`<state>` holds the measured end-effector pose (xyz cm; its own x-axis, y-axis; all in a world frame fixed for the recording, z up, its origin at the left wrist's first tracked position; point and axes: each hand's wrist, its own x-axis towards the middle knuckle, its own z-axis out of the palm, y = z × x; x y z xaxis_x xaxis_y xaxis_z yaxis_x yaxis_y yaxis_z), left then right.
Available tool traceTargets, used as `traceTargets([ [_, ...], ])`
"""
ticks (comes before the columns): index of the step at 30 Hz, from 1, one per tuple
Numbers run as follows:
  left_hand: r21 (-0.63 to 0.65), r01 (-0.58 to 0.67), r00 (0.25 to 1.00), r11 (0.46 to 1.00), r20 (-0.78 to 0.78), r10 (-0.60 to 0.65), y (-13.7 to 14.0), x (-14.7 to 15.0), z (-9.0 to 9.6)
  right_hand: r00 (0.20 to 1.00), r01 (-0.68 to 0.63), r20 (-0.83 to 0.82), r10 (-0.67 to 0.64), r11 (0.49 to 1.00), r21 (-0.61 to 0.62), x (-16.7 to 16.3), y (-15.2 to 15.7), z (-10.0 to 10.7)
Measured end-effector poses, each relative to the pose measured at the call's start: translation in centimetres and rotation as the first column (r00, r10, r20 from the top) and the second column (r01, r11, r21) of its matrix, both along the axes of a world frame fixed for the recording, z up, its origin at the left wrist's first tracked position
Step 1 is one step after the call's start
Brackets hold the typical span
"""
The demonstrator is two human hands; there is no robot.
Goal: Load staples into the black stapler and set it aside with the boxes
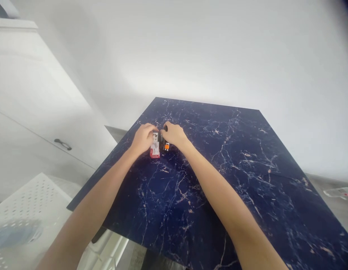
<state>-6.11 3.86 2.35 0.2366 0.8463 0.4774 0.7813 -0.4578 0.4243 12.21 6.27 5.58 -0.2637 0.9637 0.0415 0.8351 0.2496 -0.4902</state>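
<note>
A small red and white printed box [155,149] stands on the dark blue marbled table, toward its far left part. My left hand [142,138] is closed on the box's far left side, its fingertips bent over the top end. Right beside it, a small black item with an orange patch [166,146] sits close against the box. My right hand [176,134] grips the far end of this black item, thumb toward the box. The fingers cover part of both things, and I cannot make out what kind of item the black one is.
The blue marbled table top [218,180] reaches back to a white wall [204,48]. On the left stand a white cabinet with a dark handle [63,144] and a white perforated seat [30,202]. A clear plastic object [338,192] lies beyond the table's right edge.
</note>
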Motion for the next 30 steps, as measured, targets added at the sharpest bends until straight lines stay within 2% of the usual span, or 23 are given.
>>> traceTargets([
  [3,-0.201,0.025,0.999,0.979,-0.029,-0.031,0.6,-1.7,0.5,0.999,-0.039,-0.022,0.039,0.999,-0.009,0.6,0.1,-0.2],
  [5,-0.337,0.093,0.99,0.937,-0.071,-0.124,0.6,-2.3,0.9,0.997,-0.07,-0.024,0.069,0.997,-0.018,0.7,0.1,-0.2],
  [7,-0.404,0.143,0.975,0.903,-0.101,-0.199,0.3,-2.4,1.2,0.996,-0.092,-0.014,0.092,0.996,-0.001,0.4,0.0,-0.3],
  [10,-0.408,0.174,0.967,0.896,-0.101,-0.234,-0.2,-2.2,1.6,0.994,-0.108,0.009,0.108,0.993,0.044,-0.4,-0.2,-0.5],
  [12,-0.413,0.184,0.968,0.892,-0.082,-0.238,-0.4,-1.9,1.8,0.993,-0.12,-0.017,0.12,0.992,0.033,-0.6,-0.3,-0.7],
  [15,-0.431,0.222,0.967,0.875,-0.017,-0.253,-0.6,-1.5,1.8,0.979,-0.135,-0.162,0.121,0.988,-0.08,-0.3,0.0,-1.3],
  [17,-0.434,0.289,0.951,0.854,0.028,-0.308,-0.6,-1.3,1.7,0.958,-0.104,-0.279,0.062,0.985,-0.14,0.2,0.5,-1.8],
  [19,-0.435,0.33,0.936,0.838,0.033,-0.352,-0.5,-1.0,1.6,0.937,-0.033,-0.348,-0.019,0.989,-0.143,0.7,1.0,-2.6],
  [21,-0.437,0.318,0.937,0.841,0.012,-0.348,-0.6,-0.8,1.5,0.923,0.013,-0.38,-0.059,0.992,-0.125,1.3,1.5,-3.3],
  [27,-0.449,0.295,0.945,0.843,0.009,-0.326,-0.6,-1.0,1.8,0.879,-0.118,-0.476,0.016,0.976,-0.185,2.4,2.0,-4.6],
  [30,-0.412,0.272,0.949,0.87,-0.033,-0.312,-0.8,-1.0,1.8,0.881,-0.109,-0.472,0.014,0.979,-0.174,2.4,2.1,-4.8],
])
